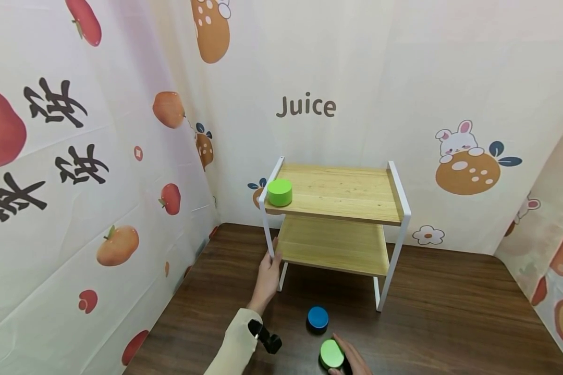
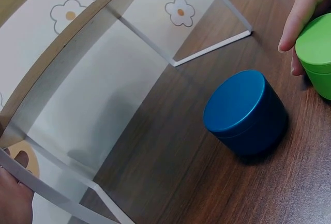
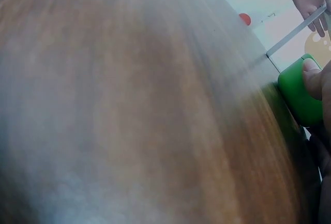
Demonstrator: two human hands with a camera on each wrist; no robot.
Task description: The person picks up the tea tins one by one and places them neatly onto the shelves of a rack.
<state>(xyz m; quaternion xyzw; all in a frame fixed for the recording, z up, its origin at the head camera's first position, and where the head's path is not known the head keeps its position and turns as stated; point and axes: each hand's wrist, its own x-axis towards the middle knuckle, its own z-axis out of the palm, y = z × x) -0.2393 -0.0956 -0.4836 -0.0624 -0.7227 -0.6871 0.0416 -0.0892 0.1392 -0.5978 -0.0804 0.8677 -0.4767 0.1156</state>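
Note:
A two-tier wooden shelf [image 1: 338, 191] with white metal side frames stands on the dark table. My left hand [image 1: 268, 271] grips its front left leg, fingers at the white bar just below the upper board. A bright green round lidded tin [image 1: 280, 193] sits on the upper board's left front corner. On the table in front of the shelf stands a blue lidded tin [image 2: 243, 113], untouched. Nearer to me, my right hand [image 1: 352, 358] holds a second green tin [image 1: 331, 354] from its right side, with the thumb [image 3: 312, 79] against its wall in the right wrist view.
The lower wooden board [image 1: 335, 245] bears nothing visible. Brown wood-grain table [image 1: 450, 312] extends to both sides of the shelf. A printed fabric backdrop [image 1: 384, 78] with fruit and rabbit drawings hangs behind and on both sides. A black wrist camera strap [image 1: 264, 336] sits over the left sleeve.

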